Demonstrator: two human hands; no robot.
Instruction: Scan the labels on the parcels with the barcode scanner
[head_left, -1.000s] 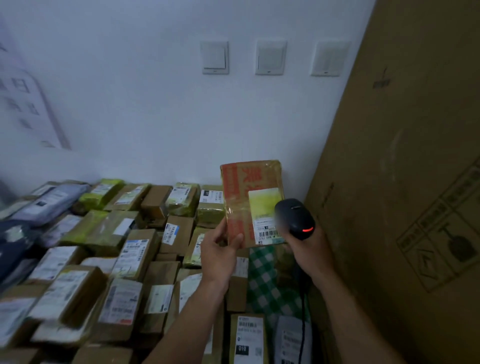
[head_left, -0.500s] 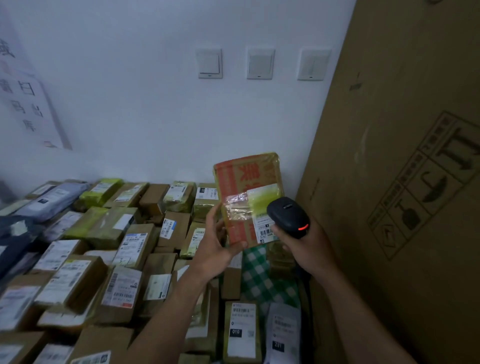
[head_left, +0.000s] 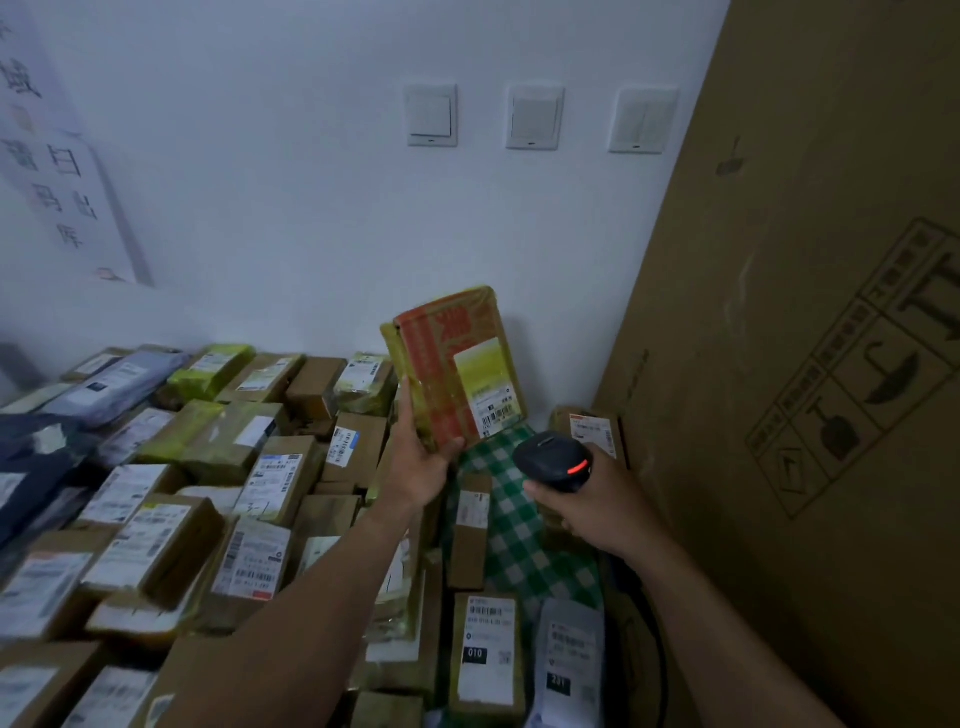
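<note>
The left hand (head_left: 422, 470) grips a tape-wrapped, orange-printed parcel (head_left: 447, 364) by its lower corner, upright above the heap of parcels (head_left: 156, 540), its label (head_left: 485, 387) facing the camera; the right hand (head_left: 597, 506) is clenched round the barcode scanner (head_left: 553, 462), just below and right of that label, red light glowing. The scanner seems aimed off the barcode and the tape is glossy, so a read may fail or catch a neighbouring label, and the corner-only hold could let the parcel slip.
</note>
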